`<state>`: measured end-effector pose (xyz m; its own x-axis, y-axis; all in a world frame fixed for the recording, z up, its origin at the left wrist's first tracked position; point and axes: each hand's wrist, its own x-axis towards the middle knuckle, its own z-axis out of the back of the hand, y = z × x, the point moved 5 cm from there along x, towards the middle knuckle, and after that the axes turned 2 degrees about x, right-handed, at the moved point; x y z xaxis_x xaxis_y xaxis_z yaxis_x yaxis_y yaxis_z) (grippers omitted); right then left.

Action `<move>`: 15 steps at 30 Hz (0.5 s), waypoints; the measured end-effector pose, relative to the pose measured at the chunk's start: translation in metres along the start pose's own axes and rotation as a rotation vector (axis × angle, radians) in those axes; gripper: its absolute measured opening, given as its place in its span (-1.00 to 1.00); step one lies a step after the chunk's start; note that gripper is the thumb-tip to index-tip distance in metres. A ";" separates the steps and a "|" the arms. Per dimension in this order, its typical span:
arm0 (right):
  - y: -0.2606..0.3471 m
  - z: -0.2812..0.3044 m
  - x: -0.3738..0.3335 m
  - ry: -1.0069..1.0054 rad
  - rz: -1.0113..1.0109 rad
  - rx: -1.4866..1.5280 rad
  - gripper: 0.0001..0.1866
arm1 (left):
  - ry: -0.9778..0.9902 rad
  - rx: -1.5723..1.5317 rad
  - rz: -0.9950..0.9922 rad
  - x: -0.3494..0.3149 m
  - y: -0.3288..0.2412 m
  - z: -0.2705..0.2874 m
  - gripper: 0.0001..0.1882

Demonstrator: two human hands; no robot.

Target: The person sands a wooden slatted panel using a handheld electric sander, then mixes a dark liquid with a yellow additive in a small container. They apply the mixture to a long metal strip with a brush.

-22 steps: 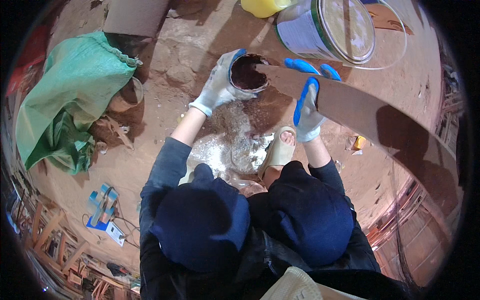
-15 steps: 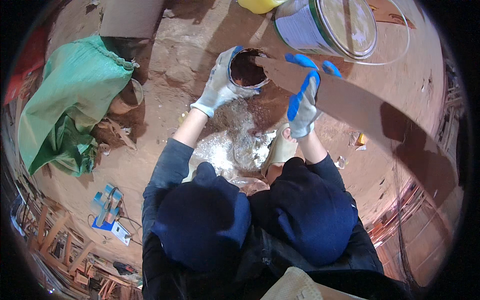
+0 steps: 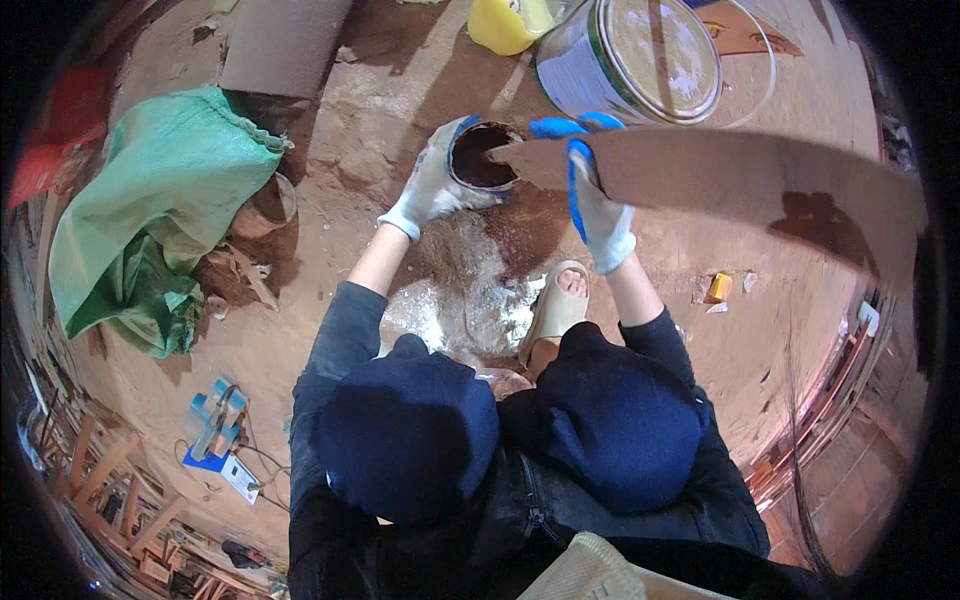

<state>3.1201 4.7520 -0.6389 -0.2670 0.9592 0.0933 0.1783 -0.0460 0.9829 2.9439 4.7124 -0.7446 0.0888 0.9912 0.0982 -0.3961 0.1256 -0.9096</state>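
My left hand [image 3: 430,182], in a white and blue work glove, is wrapped round the side of a small round tub [image 3: 481,126]. The tub is tilted so its open mouth shows a dark brown inside. My right hand [image 3: 600,208], gloved the same way, grips a long, flat wooden board [image 3: 720,172] near its narrow end. Its thumb is on the near side, and blue fingertips show beyond the far edge. The tapered tip reaches into the tub's mouth; whether it touches the inside I cannot tell. From there the board runs far out to the right.
A large lidded bucket [image 3: 577,75] and a yellow container [image 3: 497,28] stand beyond my hands. On the left lie a green woven sack [image 3: 160,190] and a blue power tool [image 3: 218,415] with a cord. Scrap wood [image 3: 105,475] is piled lower left. My sandalled foot [image 3: 550,318] is close below the tub.
The board has swung round, its far right end moving away from me. My right hand has turned with it. The tub remains in my left hand, with the board's tip still at its mouth.
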 end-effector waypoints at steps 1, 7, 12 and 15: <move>-0.001 0.003 -0.006 -0.038 0.047 -0.024 -0.72 | -0.008 0.030 0.016 -0.004 0.000 -0.003 0.06; -0.015 0.014 -0.029 -0.352 0.099 -0.061 -0.61 | -0.028 -0.068 0.036 -0.008 0.001 -0.007 0.08; -0.037 0.042 -0.031 -0.080 0.233 -0.830 -0.56 | 0.016 -0.037 0.008 -0.004 0.006 -0.007 0.10; -0.029 0.027 -0.010 -0.058 0.154 -0.643 -0.72 | 0.037 -0.061 0.019 -0.005 0.008 -0.005 0.10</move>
<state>3.1431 4.7513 -0.6731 -0.2291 0.9410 0.2490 -0.3949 -0.3237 0.8598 2.9452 4.7086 -0.7540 0.1163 0.9910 0.0668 -0.3420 0.1031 -0.9340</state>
